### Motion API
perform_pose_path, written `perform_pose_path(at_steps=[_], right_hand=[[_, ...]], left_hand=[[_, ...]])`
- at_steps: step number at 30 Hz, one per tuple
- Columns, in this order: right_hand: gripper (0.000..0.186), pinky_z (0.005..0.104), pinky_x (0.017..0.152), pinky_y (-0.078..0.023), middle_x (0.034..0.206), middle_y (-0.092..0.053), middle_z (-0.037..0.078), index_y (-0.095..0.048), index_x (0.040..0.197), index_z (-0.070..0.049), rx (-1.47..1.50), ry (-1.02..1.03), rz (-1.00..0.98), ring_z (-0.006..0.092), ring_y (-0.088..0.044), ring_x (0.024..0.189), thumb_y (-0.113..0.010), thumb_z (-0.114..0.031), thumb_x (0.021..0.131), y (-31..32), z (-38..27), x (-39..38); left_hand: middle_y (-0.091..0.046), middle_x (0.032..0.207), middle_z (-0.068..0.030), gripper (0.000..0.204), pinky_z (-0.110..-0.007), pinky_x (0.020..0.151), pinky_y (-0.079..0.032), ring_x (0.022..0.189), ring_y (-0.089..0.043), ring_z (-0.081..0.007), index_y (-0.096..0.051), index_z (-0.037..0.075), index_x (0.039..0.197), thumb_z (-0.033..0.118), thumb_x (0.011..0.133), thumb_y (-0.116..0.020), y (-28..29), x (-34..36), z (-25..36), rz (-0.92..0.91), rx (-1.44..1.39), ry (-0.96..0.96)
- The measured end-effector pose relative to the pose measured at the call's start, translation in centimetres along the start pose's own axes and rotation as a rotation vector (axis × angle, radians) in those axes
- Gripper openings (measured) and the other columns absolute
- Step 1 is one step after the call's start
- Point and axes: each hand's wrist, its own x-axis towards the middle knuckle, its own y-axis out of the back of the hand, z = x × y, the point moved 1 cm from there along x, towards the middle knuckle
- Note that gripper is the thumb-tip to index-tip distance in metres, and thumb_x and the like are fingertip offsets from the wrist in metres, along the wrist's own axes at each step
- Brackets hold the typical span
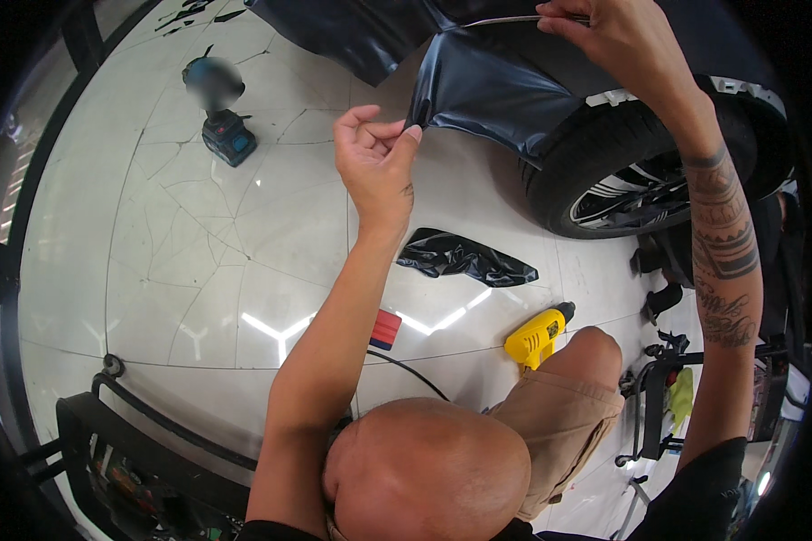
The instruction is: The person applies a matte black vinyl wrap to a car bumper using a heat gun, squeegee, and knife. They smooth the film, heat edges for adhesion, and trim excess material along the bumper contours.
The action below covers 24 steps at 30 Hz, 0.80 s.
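My left hand [377,153] pinches the corner of glossy dark vinyl film [478,99] that hangs over the car's body, left of the wheel [632,198]; its other fingers are curled. Higher up at the right, my right hand [577,32] is closed on a thin silvery strip [501,20] running along the film. A folded piece of black film [465,257] lies on the floor below the hanging sheet. A yellow heat gun [537,335] rests beside my knee, and a red squeegee [386,329] lies partly behind my left forearm.
A cordless tool [230,140], partly blurred, stands on the cracked tiled floor [180,234] at upper left, near dark scraps. A black wheeled frame [99,433] fills the lower left; another cart [659,406] stands at right. My bent knees [586,352] occupy the lower middle.
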Motion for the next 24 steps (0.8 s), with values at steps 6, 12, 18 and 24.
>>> perform_pose_path(at_steps=[6,12,18,24], right_hand=[[0.012,0.0306,0.052,-0.048,0.067,-0.065,0.011,-0.070,0.077,-0.001,0.064,-0.135,-0.068,0.0222,-0.061,0.055,-0.071,-0.013,0.078,-1.9,1.8,-1.6],[0.017,0.0287,0.062,-0.053,0.083,-0.071,0.011,-0.071,0.085,-0.002,0.134,-0.103,0.043,0.0245,-0.068,0.069,-0.070,-0.019,0.082,-4.4,2.4,-4.6],[0.016,0.0265,0.055,-0.049,0.080,-0.070,0.011,-0.072,0.087,-0.004,0.219,-0.161,0.124,0.0225,-0.065,0.059,-0.071,-0.018,0.081,-6.1,1.7,-6.3],[0.015,0.0268,0.053,-0.047,0.078,-0.069,0.011,-0.072,0.086,-0.004,0.266,-0.224,0.205,0.0216,-0.063,0.055,-0.072,-0.019,0.080,-8.1,1.6,-7.7]], left_hand=[[-0.061,0.085,-0.0074,0.049,-0.022,0.062,-0.048,0.072,-0.058,-0.0097,-0.041,-0.001,0.115,-0.005,0.077,-0.070,0.4,0.2,0.0,-0.004,-0.009,-0.009],[-0.060,0.085,-0.0068,0.049,-0.024,0.063,-0.048,0.073,-0.058,-0.0103,-0.040,0.000,0.116,-0.005,0.077,-0.070,0.1,-0.1,0.0,0.000,-0.014,0.033],[-0.060,0.086,-0.0061,0.049,-0.024,0.064,-0.048,0.074,-0.058,-0.0109,-0.040,0.000,0.117,-0.005,0.077,-0.069,0.4,0.2,-0.1,-0.005,-0.019,0.053],[-0.061,0.086,-0.0062,0.049,-0.025,0.066,-0.048,0.077,-0.059,-0.0118,-0.040,0.001,0.118,-0.006,0.078,-0.068,0.7,0.4,-0.2,-0.025,-0.045,0.050]])
